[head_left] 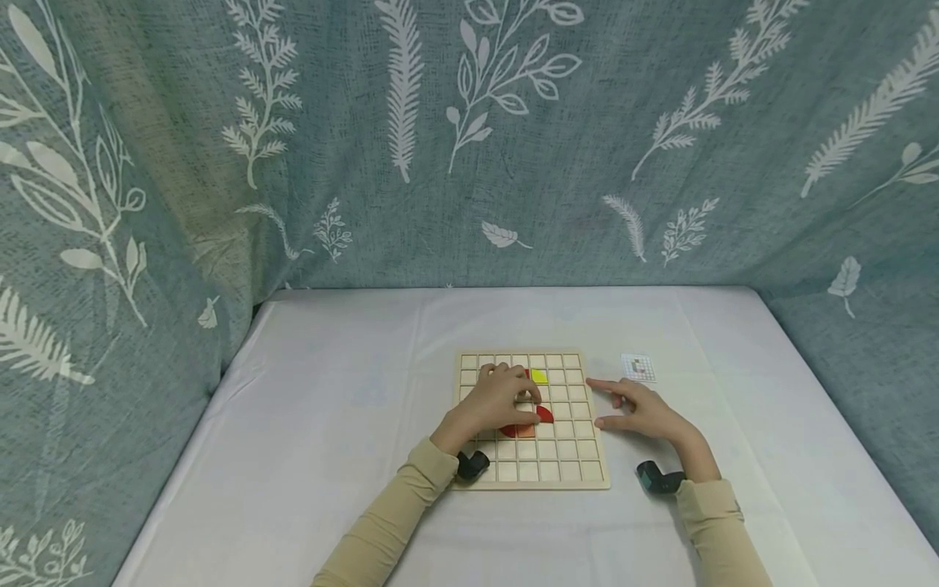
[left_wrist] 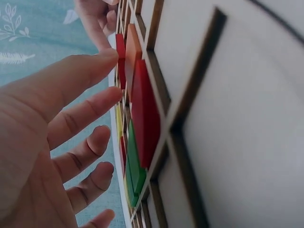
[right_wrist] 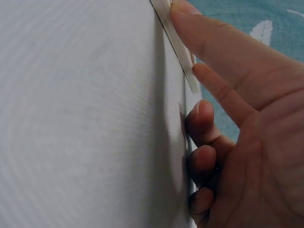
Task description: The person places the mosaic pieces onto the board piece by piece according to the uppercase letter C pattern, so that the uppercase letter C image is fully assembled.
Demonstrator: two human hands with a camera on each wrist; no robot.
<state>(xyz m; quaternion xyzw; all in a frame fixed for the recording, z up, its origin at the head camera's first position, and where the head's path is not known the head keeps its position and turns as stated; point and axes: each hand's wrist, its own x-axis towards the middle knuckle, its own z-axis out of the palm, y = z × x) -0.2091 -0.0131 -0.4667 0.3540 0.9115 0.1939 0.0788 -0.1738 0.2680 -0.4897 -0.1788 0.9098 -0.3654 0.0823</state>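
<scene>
A wooden grid board point(head_left: 568, 473) lies on the table. My left hand point(head_left: 499, 399) reaches over its middle, thumb tip on a red quarter-circle tile point(head_left: 545, 414) in one square and index fingertip close beside it. The other left fingers spread loosely over the board. Next to that tile are an orange tile point(head_left: 526, 431) and another red tile point(head_left: 507, 431). Green tiles point(left_wrist: 135, 161) show in the left wrist view; in the head view the hand hides them. A yellow tile point(head_left: 540, 377) sits farther back. My right hand point(head_left: 644, 410) rests thumb and index fingertips at the board's right edge.
A small printed pattern card point(head_left: 638, 368) lies right of the board on the white tablecloth point(head_left: 330, 424). Black wrist cameras point(head_left: 659, 479) sit by both cuffs. A leaf-patterned curtain point(head_left: 440, 220) hangs behind the table and along its sides.
</scene>
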